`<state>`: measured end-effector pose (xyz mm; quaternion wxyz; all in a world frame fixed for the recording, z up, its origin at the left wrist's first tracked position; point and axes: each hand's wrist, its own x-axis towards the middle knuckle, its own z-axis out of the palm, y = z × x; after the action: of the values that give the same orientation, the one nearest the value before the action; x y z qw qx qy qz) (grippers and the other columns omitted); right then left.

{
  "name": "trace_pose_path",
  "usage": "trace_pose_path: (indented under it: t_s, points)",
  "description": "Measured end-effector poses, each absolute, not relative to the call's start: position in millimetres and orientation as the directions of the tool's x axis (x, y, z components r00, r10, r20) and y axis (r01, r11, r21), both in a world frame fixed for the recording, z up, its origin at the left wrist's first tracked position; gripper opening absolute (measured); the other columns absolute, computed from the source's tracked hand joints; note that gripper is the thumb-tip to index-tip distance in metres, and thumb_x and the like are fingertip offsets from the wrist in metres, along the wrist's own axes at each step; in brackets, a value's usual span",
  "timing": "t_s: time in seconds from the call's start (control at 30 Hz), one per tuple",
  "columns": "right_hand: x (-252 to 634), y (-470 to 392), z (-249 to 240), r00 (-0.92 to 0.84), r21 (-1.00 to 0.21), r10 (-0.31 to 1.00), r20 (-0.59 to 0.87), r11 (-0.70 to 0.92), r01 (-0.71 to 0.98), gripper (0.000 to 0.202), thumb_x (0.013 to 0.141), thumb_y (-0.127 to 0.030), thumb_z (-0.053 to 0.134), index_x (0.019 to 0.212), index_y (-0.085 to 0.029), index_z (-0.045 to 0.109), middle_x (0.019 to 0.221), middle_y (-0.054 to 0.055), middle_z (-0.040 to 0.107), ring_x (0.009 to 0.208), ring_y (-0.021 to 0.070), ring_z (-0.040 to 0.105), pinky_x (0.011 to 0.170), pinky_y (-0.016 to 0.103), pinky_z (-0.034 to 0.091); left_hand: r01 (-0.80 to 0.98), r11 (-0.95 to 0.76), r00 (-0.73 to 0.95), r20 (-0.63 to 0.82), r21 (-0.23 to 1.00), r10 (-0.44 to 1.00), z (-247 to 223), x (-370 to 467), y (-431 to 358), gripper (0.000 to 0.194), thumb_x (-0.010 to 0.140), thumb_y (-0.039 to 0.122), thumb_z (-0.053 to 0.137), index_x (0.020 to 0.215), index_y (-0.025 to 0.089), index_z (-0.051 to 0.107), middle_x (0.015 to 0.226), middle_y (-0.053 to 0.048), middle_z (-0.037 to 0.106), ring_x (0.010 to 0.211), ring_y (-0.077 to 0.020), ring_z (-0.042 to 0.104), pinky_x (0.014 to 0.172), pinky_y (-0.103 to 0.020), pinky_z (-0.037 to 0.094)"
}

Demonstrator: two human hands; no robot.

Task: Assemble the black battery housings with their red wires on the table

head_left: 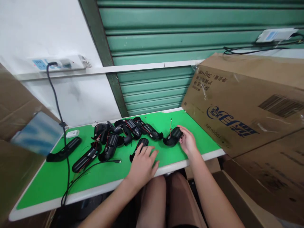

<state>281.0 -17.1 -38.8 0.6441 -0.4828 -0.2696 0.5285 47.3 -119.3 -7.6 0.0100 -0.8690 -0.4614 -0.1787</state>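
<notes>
My right hand (187,141) grips the end of a curved black plastic housing (174,136) near the right side of the green table. Thin wires stick up from that housing's left end. My left hand (143,161) hovers low over the table's front part, fingers apart and holding nothing I can see. Just beyond its fingertips lies another black housing (143,142), partly hidden by the hand; I cannot tell if they touch. Several similar black housings (111,144) with red wires are heaped to the left of my hands.
The green tabletop (106,177) has a white edge. A black cable (57,104) drops from a power strip (64,62) onto the table, and a cable plug (117,161) lies there. A white adapter (72,134) sits at the left. Large cardboard boxes (237,110) stand at the right.
</notes>
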Motion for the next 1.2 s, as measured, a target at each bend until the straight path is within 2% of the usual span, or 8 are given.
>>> trace_pose_path:
  t_s: [0.27, 0.4, 0.5, 0.6, 0.7, 0.83, 1.07, 1.2]
  points:
    - [276.0, 40.1, -15.1, 0.085, -0.89, 0.995, -0.054, -0.009, -0.456, 0.035, 0.066, -0.041, 0.072, 0.096, -0.022, 0.071, 0.079, 0.001, 0.073, 0.056, 0.014, 0.061, 0.047, 0.024, 0.047, 0.802, -0.551, 0.422, 0.433, 0.233, 0.797, -23.1, 40.0, -76.2, 0.03, 0.093, 0.019, 0.049, 0.118, 0.02, 0.067, 0.105, -0.011, 0.071, 0.101, -0.0273, 0.066, 0.106, -0.053, 0.045]
    - [243.8, 76.0, 13.7, -0.121, -0.89, 0.992, 0.022, -0.036, -0.454, 0.038, 0.069, -0.037, 0.072, 0.105, -0.022, 0.074, 0.097, 0.004, 0.078, 0.083, 0.02, 0.073, 0.073, 0.031, 0.058, 0.547, -0.529, 0.139, 0.552, 0.649, 0.822, 7.9, 50.4, -35.9, 0.039, 0.094, 0.025, 0.047, 0.132, 0.018, 0.055, 0.13, -0.015, 0.062, 0.12, -0.0265, 0.06, 0.106, -0.045, 0.048]
    - [213.3, 95.3, 25.0, -0.263, -0.921, 0.958, 0.113, 0.002, -0.389, 0.041, 0.073, -0.039, 0.069, 0.11, -0.023, 0.074, 0.107, 0.005, 0.078, 0.089, 0.0204, 0.072, 0.074, 0.03, 0.057, 0.053, -0.204, -0.126, 0.21, 0.977, 0.97, 29.5, 53.8, 2.7, 0.057, 0.095, 0.039, 0.05, 0.148, 0.02, 0.037, 0.145, -0.017, 0.052, 0.12, -0.0259, 0.064, 0.098, -0.042, 0.054]
    - [188.3, 103.8, 22.2, -0.282, -0.944, 0.944, 0.174, 0.078, -0.321, 0.038, 0.076, -0.042, 0.065, 0.108, -0.022, 0.074, 0.107, 0.006, 0.077, 0.091, 0.0206, 0.07, 0.076, 0.03, 0.055, -0.331, 0.195, 0.171, -0.145, 0.923, 0.975, 38.7, 45.3, 25.2, 0.055, 0.096, 0.046, 0.046, 0.144, 0.02, 0.043, 0.136, -0.016, 0.062, 0.104, -0.0282, 0.073, 0.086, -0.043, 0.06]
    - [181.3, 101.2, 15.4, -0.276, -0.96, 0.926, 0.258, 0.213, -0.182, 0.034, 0.079, -0.039, 0.062, 0.106, -0.023, 0.075, 0.107, 0.004, 0.075, 0.099, 0.0221, 0.067, 0.088, 0.034, 0.054, -0.413, 0.312, 0.291, -0.201, 0.855, 0.935, 34.8, 31.9, 25.3, 0.047, 0.094, 0.038, 0.052, 0.138, 0.021, 0.051, 0.128, -0.013, 0.069, 0.09, -0.0267, 0.078, 0.075, -0.038, 0.062]
    - [196.8, 88.3, 15.4, -0.259, -0.895, 0.868, 0.424, 0.445, 0.024, 0.035, 0.077, -0.032, 0.058, 0.105, -0.025, 0.078, 0.117, 0.003, 0.07, 0.113, 0.0232, 0.062, 0.103, 0.038, 0.048, -0.379, 0.336, 0.35, -0.203, 0.863, 0.915, 23.4, 22.3, 13.9, 0.054, 0.092, 0.032, 0.06, 0.144, 0.027, 0.046, 0.122, -0.012, 0.073, 0.084, -0.0254, 0.079, 0.069, -0.033, 0.062]
    - [199.0, 60.4, 26.9, -0.231, -0.886, 0.867, 0.442, 0.462, 0.036, 0.029, 0.087, -0.047, 0.066, 0.086, -0.02, 0.076, 0.072, 0.0, 0.068, 0.067, 0.0144, 0.059, 0.066, 0.027, 0.047, -0.177, 0.362, 0.433, -0.258, 0.915, 0.863, 19.9, 29.3, 4.8, 0.049, 0.093, 0.031, 0.061, 0.139, 0.02, 0.053, 0.117, -0.015, 0.076, 0.08, -0.0247, 0.079, 0.061, -0.028, 0.059]
    - [196.1, 49.8, 31.3, -0.285, -0.834, 0.81, 0.512, 0.548, 0.058, 0.024, 0.089, -0.041, 0.067, 0.098, -0.022, 0.079, 0.082, 0.002, 0.074, 0.079, 0.0178, 0.066, 0.077, 0.032, 0.051, -0.127, 0.334, 0.452, -0.245, 0.934, 0.858, 17.7, 31.4, 3.5, 0.038, 0.096, 0.041, 0.06, 0.123, 0.015, 0.062, 0.118, -0.016, 0.075, 0.074, -0.0216, 0.078, 0.063, -0.028, 0.058]
